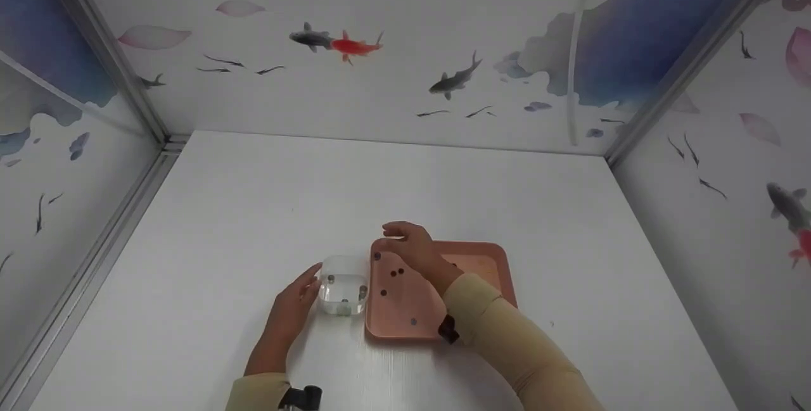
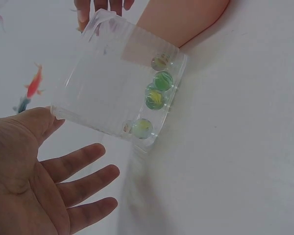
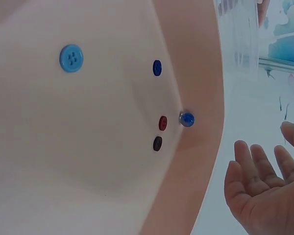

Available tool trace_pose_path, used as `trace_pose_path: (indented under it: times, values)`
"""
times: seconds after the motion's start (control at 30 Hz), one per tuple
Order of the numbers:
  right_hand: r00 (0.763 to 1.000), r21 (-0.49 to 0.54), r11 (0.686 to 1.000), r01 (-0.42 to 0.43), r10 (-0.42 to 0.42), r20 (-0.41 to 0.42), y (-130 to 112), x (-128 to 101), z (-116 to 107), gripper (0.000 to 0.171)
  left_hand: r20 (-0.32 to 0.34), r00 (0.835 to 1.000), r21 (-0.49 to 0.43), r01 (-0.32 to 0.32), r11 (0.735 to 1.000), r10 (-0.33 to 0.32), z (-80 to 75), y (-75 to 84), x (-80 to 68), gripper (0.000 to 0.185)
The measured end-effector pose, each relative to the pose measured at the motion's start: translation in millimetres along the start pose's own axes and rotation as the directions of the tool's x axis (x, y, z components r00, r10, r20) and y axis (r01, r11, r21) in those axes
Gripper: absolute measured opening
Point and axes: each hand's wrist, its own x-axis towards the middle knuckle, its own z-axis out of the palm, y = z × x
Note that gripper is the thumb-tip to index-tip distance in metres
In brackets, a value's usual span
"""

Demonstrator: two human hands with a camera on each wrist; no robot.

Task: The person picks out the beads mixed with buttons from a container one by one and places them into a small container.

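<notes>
A clear plastic container (image 1: 343,311) stands left of the pink tray (image 1: 491,249). Several glass marbles (image 2: 162,81) lie at its bottom, some with green and yellow swirls. My left hand (image 1: 293,306) is at the container's left side, its index finger touching or very near the rim, the other fingers spread. Over the tray's far left corner is my right hand (image 1: 412,249), fingers loosely bent, no object visible in it. Below it on the tray are a blue marble (image 3: 187,119), a red button (image 3: 162,123), a dark button (image 3: 158,143), a dark blue button (image 3: 157,68) and a light blue button (image 3: 71,58).
The white table (image 1: 304,183) is bordered by a back wall (image 1: 393,94) and side walls printed with fish and petals. Metal rails (image 1: 146,189) run along the left edge. My right forearm (image 1: 507,335) covers part of the tray.
</notes>
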Motion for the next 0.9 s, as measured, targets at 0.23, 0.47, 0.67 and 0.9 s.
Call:
trace_pose_path:
  times: [0.23, 0.47, 0.67, 0.9]
  values:
    - [0.999, -0.026, 0.999, -0.04, 0.04, 0.003, 6.6, 4.5, 3.7, 0.041, 0.003, 1.0, -0.009, 0.013, 1.0, -0.013, 1.1, -0.8, 1.9, 0.045]
    - [0.993, 0.02, 0.993, -0.119, 0.119, -0.014, 8.4, 7.2, 4.5, 0.038, 0.003, 1.0, -0.008, 0.009, 1.0, -0.009, 1.4, -0.9, 1.5, 0.046]
    - [0.982, -0.034, 0.982, -0.188, 0.187, -0.035, 13.3, 12.7, 6.8, 0.031, -0.002, 1.0, 0.006, -0.001, 1.0, 0.001, 0.5, 0.1, -0.1, 0.045]
    - [0.978, -0.051, 0.977, -0.207, 0.206, -0.023, 13.8, 15.2, 9.9, 0.027, -0.004, 1.0, 0.001, 0.009, 1.0, -0.009, 0.4, 1.6, -0.6, 0.045]
